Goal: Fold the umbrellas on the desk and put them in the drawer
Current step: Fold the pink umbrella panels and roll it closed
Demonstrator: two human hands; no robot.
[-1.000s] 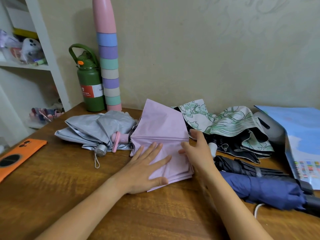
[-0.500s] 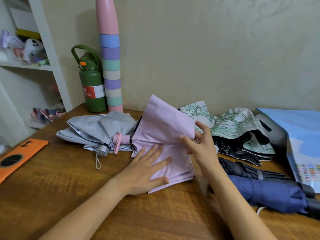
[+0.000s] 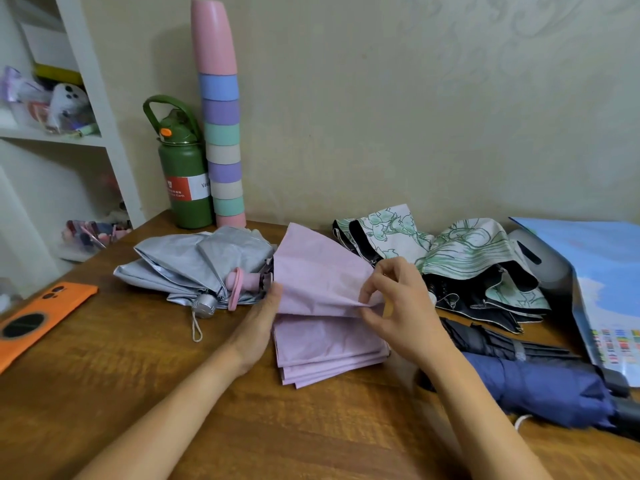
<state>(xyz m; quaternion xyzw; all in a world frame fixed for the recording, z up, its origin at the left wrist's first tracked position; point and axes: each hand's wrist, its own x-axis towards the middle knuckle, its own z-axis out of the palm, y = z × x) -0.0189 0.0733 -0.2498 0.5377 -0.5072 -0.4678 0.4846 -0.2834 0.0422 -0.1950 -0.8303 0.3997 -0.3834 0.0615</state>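
My right hand (image 3: 398, 306) pinches a fold of the pink umbrella (image 3: 318, 306), thumb and fingers curled round the cloth's edge. My left hand (image 3: 259, 323) lies along the cloth's left side, fingers straight and tucked under the raised panel. Below my pinch the folded panels lie stacked on the wooden desk (image 3: 138, 393). Left of my left hand lies the grey umbrella (image 3: 194, 265), touching the pink handle (image 3: 244, 282). Behind my right hand sits the floral umbrella (image 3: 467, 251); to its right lie 2 more, the black umbrella (image 3: 491, 341) and the navy umbrella (image 3: 540, 389).
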